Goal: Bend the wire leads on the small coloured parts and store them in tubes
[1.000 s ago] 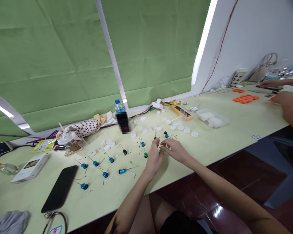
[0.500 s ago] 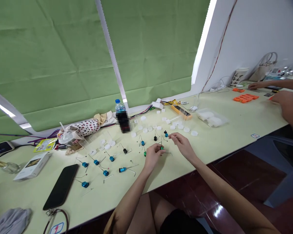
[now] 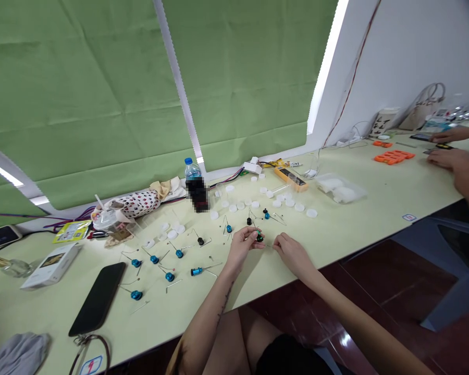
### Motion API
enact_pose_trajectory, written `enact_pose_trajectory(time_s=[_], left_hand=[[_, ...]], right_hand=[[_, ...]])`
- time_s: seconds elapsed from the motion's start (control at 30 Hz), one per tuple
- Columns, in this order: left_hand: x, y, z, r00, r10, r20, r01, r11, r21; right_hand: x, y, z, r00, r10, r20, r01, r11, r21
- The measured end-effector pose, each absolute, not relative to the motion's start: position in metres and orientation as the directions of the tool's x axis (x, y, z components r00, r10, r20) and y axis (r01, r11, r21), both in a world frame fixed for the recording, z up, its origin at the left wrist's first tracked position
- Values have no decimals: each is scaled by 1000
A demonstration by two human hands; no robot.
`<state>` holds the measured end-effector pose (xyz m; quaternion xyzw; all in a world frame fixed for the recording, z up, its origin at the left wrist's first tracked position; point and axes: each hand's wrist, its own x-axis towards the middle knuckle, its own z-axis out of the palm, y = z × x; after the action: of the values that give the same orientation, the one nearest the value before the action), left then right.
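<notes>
My left hand (image 3: pixel 242 246) pinches a small green-and-black wired component (image 3: pixel 259 237) between its fingertips. My right hand (image 3: pixel 293 255) rests just to its right on the pale green bench top (image 3: pixel 328 224), loosely curled, with nothing visible in its fingers. Several blue cylindrical parts with bent wire leads lie left of my hands, the nearest (image 3: pixel 196 271) close to my left wrist. A black one (image 3: pixel 249 221) stands just beyond my left hand. Several white plastic caps (image 3: pixel 255 204) are scattered farther back.
A co-worker's hands (image 3: pixel 451 159) work at the far right near orange pieces (image 3: pixel 391 157). A multimeter (image 3: pixel 291 179), a clear box (image 3: pixel 340 187), a water bottle (image 3: pixel 191 169) and a black phone (image 3: pixel 97 291) stand on the bench. Its front edge (image 3: pixel 203 317) runs below my forearm.
My right hand has dropped back from above the caps toward the bench's front edge. My left hand has moved right, and its fingers now pinch the green component.
</notes>
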<state>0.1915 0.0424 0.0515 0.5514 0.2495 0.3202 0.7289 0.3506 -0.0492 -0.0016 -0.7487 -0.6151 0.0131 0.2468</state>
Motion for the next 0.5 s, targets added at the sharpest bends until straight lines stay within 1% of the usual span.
enact_pose_trajectory(time_s=[0.17,0.27,0.33,0.4,0.5], left_hand=[[193,42,44,710,704,-37,-161,213,964],[194,40,43,710,703,-42,-144,203,969],[193,38,45,700,713,-27,-155,189,970],[192,37,47,705,709,-5,-190,196,962],[190,36,51,722,691,22,-254,236,938]], right_hand=[[363,-58,-4,306,910,281,907,-189,-377],[361,-63,4,340,893,295,880,-191,-435],[355,-64,15,372,876,308,826,-161,-540],[347,-64,26,395,869,296,723,-96,-684],[333,-62,39,388,898,206,452,10,-892]])
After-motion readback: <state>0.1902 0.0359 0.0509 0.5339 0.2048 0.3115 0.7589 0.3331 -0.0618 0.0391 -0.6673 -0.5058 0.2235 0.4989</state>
